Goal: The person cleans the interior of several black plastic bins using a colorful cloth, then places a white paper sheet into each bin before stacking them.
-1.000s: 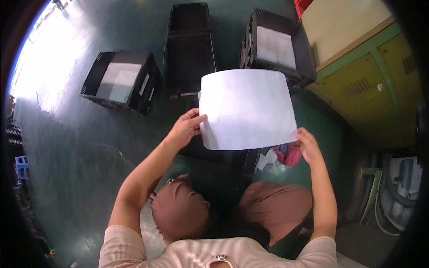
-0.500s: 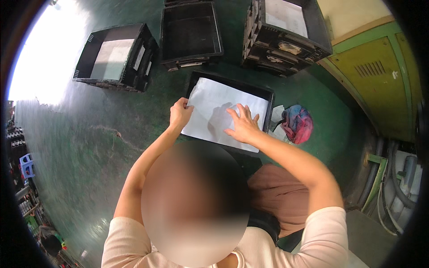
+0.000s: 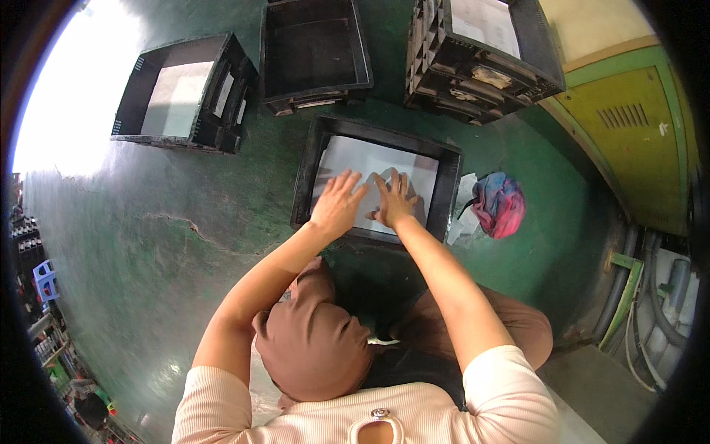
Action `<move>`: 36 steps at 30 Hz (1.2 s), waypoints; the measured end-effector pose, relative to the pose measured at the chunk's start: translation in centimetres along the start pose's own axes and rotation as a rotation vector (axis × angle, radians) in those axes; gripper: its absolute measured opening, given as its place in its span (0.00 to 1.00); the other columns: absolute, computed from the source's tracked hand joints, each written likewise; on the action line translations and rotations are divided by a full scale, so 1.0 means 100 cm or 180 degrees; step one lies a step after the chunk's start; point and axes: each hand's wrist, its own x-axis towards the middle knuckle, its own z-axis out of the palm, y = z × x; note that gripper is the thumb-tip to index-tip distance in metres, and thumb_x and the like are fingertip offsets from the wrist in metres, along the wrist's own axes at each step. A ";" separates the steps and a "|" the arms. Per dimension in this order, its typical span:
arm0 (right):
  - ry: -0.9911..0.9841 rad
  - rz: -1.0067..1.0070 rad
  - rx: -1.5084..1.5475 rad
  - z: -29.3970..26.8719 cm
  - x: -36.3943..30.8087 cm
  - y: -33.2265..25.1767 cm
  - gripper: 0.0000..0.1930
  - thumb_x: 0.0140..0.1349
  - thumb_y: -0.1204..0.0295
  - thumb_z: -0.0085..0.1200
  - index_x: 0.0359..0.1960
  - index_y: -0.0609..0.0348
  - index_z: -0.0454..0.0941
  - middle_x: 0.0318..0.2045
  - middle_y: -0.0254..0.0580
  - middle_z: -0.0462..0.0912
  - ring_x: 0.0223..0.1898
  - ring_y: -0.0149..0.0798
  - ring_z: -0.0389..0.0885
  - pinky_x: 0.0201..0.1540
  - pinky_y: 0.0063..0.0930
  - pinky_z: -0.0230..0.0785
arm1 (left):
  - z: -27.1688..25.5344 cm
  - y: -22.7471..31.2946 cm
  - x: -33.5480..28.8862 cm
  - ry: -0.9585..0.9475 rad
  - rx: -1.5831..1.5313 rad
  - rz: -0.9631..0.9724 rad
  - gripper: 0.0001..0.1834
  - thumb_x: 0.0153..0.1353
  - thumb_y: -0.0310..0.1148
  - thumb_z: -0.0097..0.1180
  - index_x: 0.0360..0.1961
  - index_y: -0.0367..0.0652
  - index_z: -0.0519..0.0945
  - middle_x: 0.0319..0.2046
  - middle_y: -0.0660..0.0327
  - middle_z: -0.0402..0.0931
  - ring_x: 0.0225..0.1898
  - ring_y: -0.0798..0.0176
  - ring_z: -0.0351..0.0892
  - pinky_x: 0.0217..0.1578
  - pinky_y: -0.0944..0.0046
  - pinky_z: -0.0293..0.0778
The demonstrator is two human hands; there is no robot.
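A white sheet of paper (image 3: 403, 159) lies down inside a black plastic crate (image 3: 452, 194) on the floor in front of me. Over the sheet's left part is my left hand (image 3: 338, 202), fingers stretched and holding nothing. My right hand (image 3: 393, 200), fingers spread, reaches into the crate over the middle of the sheet. Both hands seem to rest on the paper, though exact contact is hard to make out. The near part of the sheet is hidden behind my hands.
Beyond stand a crate with a pale sheet (image 3: 174, 100) at left, a dark crate (image 3: 310, 52), and stacked crates (image 3: 481, 66) at right. A pink and blue cloth bundle (image 3: 499, 206) lies beside white scraps (image 3: 464, 211). A green-yellow cabinet (image 3: 629, 140) stands right.
The sheet has gone from lying across the crate's rim to lying inside it. My left hand has let go of its left edge and moved right, onto the paper.
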 end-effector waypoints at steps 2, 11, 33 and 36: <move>0.0007 0.0035 0.0143 0.000 -0.001 -0.005 0.51 0.35 0.60 0.67 0.61 0.31 0.44 0.63 0.42 0.33 0.64 0.54 0.28 0.52 0.73 0.42 | 0.014 -0.002 0.006 -0.0353 0.0018 0.0040 0.28 0.48 0.28 0.49 0.54 0.47 0.62 0.54 0.52 0.56 0.57 0.47 0.54 0.54 0.50 0.55; 0.0218 0.0129 0.0196 -0.007 0.001 0.004 0.49 0.35 0.61 0.67 0.60 0.34 0.47 0.62 0.42 0.36 0.64 0.54 0.33 0.52 0.72 0.44 | 0.042 -0.025 0.026 -0.1803 0.0540 -0.0488 0.33 0.48 0.34 0.53 0.57 0.59 0.59 0.61 0.55 0.47 0.61 0.39 0.45 0.55 0.46 0.56; -0.0443 0.0211 0.3420 -0.169 -0.108 0.088 0.22 0.48 0.74 0.52 0.47 0.59 0.62 0.39 0.40 0.74 0.37 0.36 0.75 0.26 0.30 0.73 | -0.169 -0.001 -0.124 0.1223 -0.3369 -0.2041 0.29 0.54 0.38 0.52 0.57 0.43 0.60 0.49 0.50 0.67 0.47 0.54 0.70 0.46 0.59 0.66; -0.0013 -0.0416 0.3261 -0.220 -0.111 0.025 0.24 0.47 0.69 0.55 0.47 0.57 0.63 0.37 0.38 0.74 0.36 0.34 0.75 0.25 0.26 0.72 | -0.206 -0.038 -0.122 0.2142 -0.3271 -0.1683 0.26 0.57 0.35 0.49 0.56 0.41 0.61 0.52 0.59 0.64 0.53 0.62 0.63 0.51 0.63 0.59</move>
